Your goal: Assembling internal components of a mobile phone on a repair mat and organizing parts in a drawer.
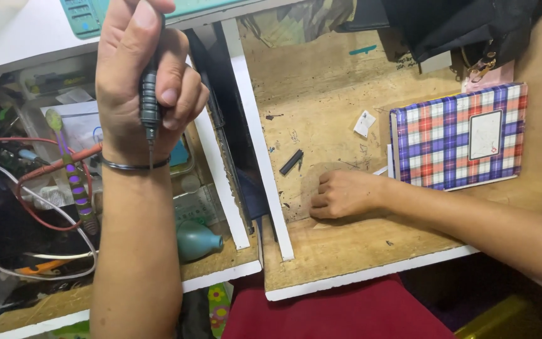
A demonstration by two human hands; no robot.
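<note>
Bare plywood makes up the worktop (346, 245), edged in white, and the right hand (345, 193) lies on it just right of centre, fingers curled loosely under and pressed to the wood; whether anything sits beneath them cannot be told. The left hand (142, 75), raised at upper left, is fisted tightly around one dark ribbed precision screwdriver (150, 103), tip pointing down past one thin bangle (134, 166) on the wrist. One small black strip (291, 161) lies just above the right hand, one white paper scrap (364, 123) beyond it. One plaid notebook (459, 138) sits at right; one teal blower bulb (197, 240) rests lower left.
</note>
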